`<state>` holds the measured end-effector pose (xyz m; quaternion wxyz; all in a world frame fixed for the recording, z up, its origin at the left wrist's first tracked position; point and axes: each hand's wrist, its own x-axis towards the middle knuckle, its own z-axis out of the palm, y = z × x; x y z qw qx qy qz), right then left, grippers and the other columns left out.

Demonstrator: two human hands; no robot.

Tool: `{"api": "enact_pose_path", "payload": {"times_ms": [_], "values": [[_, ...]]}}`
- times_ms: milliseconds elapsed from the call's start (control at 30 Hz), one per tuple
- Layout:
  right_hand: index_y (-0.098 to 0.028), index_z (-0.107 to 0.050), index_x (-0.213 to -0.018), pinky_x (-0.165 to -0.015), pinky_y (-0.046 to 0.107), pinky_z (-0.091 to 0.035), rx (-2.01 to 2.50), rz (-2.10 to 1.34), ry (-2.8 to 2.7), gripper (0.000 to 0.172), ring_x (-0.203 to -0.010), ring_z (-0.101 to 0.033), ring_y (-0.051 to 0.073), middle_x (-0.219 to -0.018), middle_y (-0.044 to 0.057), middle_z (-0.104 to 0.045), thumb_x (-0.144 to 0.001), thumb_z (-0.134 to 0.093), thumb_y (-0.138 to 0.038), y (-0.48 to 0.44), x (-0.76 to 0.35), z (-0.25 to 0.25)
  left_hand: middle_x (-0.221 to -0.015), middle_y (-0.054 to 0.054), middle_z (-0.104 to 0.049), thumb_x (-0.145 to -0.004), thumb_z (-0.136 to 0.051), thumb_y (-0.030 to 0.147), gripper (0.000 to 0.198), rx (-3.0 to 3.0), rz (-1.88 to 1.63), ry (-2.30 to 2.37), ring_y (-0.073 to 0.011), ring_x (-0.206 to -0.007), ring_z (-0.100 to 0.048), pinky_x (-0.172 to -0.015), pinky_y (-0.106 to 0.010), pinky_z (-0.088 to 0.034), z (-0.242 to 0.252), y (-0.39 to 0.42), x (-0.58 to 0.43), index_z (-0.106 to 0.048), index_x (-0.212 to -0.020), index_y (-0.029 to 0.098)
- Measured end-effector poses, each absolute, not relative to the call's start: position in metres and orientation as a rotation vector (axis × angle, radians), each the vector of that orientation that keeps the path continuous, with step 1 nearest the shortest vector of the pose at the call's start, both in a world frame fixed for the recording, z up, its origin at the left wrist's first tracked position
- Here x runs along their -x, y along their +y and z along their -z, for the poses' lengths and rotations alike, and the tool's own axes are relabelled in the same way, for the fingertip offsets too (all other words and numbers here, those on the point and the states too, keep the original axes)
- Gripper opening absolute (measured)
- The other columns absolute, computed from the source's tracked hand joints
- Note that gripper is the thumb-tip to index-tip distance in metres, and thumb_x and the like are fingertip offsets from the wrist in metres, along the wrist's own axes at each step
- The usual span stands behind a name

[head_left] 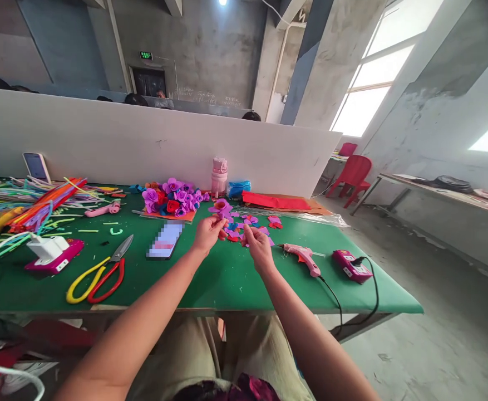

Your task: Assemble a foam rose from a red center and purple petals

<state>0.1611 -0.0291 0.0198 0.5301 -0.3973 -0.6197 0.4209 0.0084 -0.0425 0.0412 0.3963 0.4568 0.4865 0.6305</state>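
Over the green table, my left hand (208, 234) is closed on a purple craft flower (222, 208), whose petals show just beyond the fingertips. Close to its right, my right hand (259, 244) is pinched shut; whatever its fingers hold, if anything, is too small to make out. Cut petals (274, 221) in purple, red and blue lie spread behind and between the hands. A pink glue gun (304, 257) rests on its side to the right of my right hand. Left of my left hand lies a phone (165, 240) with a blurred screen.
Scissors (102, 275) with yellow and red handles lie at the front left, near a power strip (55, 257). Finished flowers (172, 197) are heaped at the back, beside a pink bottle (219, 177). Another power strip (351, 266) sits right; a white partition (143, 139) stands behind.
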Motion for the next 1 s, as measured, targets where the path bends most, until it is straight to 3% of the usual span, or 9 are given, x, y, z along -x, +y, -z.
{"api": "enact_pose_path", "payload": {"times_ms": [167,267,400,533,700,833,933,1000], "values": [[-0.020,-0.056,-0.068,-0.057,0.026,-0.042,0.900,-1.005,-1.336,0.040,-0.058,-0.052,0.013,-0.064,-0.001,-0.059,-0.070,-0.067,-0.058,0.025,-0.138,-0.015,-0.068,-0.003,-0.070,-0.069,-0.076,0.039,0.025,-1.171,-1.575,1.178,-0.0108,-0.043,-0.058,-0.042,-0.022,-0.045,-0.038,0.008,-0.011,-0.066,-0.072,0.017],[-0.019,-0.056,-0.064,-0.058,0.026,-0.043,0.917,-1.014,-1.325,0.038,-0.059,-0.053,0.014,-0.063,0.001,-0.060,-0.072,-0.065,-0.056,0.046,-0.127,-0.008,-0.060,-0.001,-0.067,-0.067,-0.077,0.041,0.026,-1.185,-1.602,1.184,-0.0126,-0.044,-0.058,-0.045,-0.024,-0.047,-0.027,0.023,-0.007,-0.067,-0.070,0.017],[-0.019,-0.063,-0.080,-0.058,0.026,-0.044,0.905,-0.976,-1.358,0.033,-0.062,-0.055,0.014,-0.075,0.002,-0.065,-0.071,-0.067,-0.051,0.056,-0.125,0.008,-0.060,-0.002,-0.067,-0.066,-0.076,0.048,0.032,-1.143,-1.666,1.192,-0.0132,-0.047,-0.058,-0.049,-0.026,-0.049,-0.005,0.023,0.003,-0.070,-0.072,0.016],[-0.019,-0.060,-0.066,-0.057,0.027,-0.043,0.950,-0.993,-1.413,0.037,-0.056,-0.052,0.014,-0.060,0.001,-0.060,-0.079,-0.061,-0.053,0.055,-0.131,0.016,-0.062,-0.004,-0.070,-0.067,-0.075,0.051,0.036,-1.132,-1.633,1.212,-0.0134,-0.047,-0.058,-0.049,-0.026,-0.049,0.006,0.019,0.007,-0.074,-0.075,0.015],[-0.020,-0.062,-0.075,-0.061,0.028,-0.045,0.888,-0.949,-1.450,0.029,-0.064,-0.056,0.015,-0.072,0.002,-0.065,-0.074,-0.066,-0.049,0.057,-0.136,0.014,-0.057,-0.002,-0.067,-0.069,-0.073,0.051,0.038,-1.153,-1.634,1.255,-0.0128,-0.047,-0.055,-0.045,-0.024,-0.043,0.006,0.019,0.006,-0.076,-0.080,0.015],[-0.020,-0.064,-0.066,-0.061,0.030,-0.044,0.964,-0.952,-1.518,0.029,-0.061,-0.057,0.018,-0.065,0.003,-0.065,-0.074,-0.067,-0.048,0.055,-0.136,0.010,-0.069,-0.005,-0.070,-0.070,-0.072,0.050,0.037,-1.172,-1.664,1.238,-0.0115,-0.049,-0.053,-0.043,-0.023,-0.040,0.002,0.018,0.006,-0.075,-0.078,0.014],[-0.020,-0.062,-0.055,-0.071,0.033,-0.046,0.984,-0.869,-1.522,0.043,-0.068,-0.061,0.020,-0.063,0.004,-0.065,-0.085,-0.053,-0.051,0.053,-0.137,0.004,-0.073,-0.006,-0.070,-0.071,-0.072,0.047,0.034,-1.122,-1.675,1.199,-0.0098,-0.049,-0.051,-0.044,-0.023,-0.039,-0.003,0.015,0.007,-0.074,-0.078,0.014],[-0.021,-0.063,-0.058,-0.081,0.034,-0.047,0.937,-0.782,-1.510,0.040,-0.082,-0.063,0.021,-0.073,0.005,-0.069,-0.086,-0.053,-0.049,0.053,-0.138,0.002,-0.074,-0.006,-0.070,-0.070,-0.073,0.046,0.033,-1.068,-1.658,1.157,-0.0091,-0.049,-0.050,-0.045,-0.022,-0.039,-0.008,0.013,0.007,-0.074,-0.078,0.014]]}}
